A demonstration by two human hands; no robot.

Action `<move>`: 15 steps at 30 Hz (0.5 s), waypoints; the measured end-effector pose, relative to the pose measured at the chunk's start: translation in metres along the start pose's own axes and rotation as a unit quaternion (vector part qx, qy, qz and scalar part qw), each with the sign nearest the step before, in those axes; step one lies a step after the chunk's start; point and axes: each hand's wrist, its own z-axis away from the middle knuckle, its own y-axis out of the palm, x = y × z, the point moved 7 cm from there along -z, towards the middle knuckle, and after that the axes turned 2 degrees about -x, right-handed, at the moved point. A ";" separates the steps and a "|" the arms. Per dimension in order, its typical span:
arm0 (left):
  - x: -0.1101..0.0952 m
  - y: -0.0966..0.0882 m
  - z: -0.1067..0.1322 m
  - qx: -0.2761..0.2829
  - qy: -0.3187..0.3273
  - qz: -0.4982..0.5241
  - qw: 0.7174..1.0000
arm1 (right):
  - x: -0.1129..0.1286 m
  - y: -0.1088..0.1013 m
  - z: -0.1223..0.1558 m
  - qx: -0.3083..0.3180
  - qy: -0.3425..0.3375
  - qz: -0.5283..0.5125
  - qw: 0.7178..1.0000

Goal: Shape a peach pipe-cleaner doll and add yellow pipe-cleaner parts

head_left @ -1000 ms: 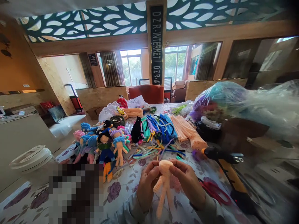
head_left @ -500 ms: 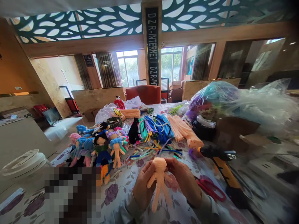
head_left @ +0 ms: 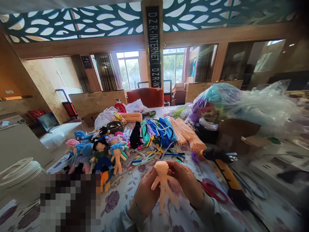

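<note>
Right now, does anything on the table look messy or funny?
A little. Loose pipe cleaners lie tangled on the table, in front of the tidy bundles. The doll in the left hand and right hand is bare peach, with no hair or clothes, unlike the colourful dolls nearby.

Dark pillar sign point(head_left: 153, 45) reads "DZ.R-INTERNET" (repeated below, cut off).

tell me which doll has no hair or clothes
The plain peach doll held between the left hand and right hand; the dolls piled on the table have coloured hair.
</note>
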 end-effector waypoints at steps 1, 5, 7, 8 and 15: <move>0.002 0.002 0.000 0.012 -0.018 0.015 1.000 | -0.001 -0.001 -0.001 -0.002 0.003 -0.012 1.000; 0.006 0.004 0.000 0.022 -0.051 0.053 0.997 | 0.000 -0.002 -0.001 -0.008 0.002 0.018 1.000; 0.007 -0.001 0.000 0.003 -0.041 0.055 0.998 | 0.000 0.000 0.001 -0.001 0.012 0.045 0.999; 0.008 -0.002 -0.001 -0.001 -0.034 0.052 0.998 | 0.000 0.002 0.002 0.007 0.019 0.055 0.998; 0.014 -0.013 -0.003 0.001 -0.006 0.016 1.000 | -0.008 0.002 0.006 0.041 0.039 0.070 0.996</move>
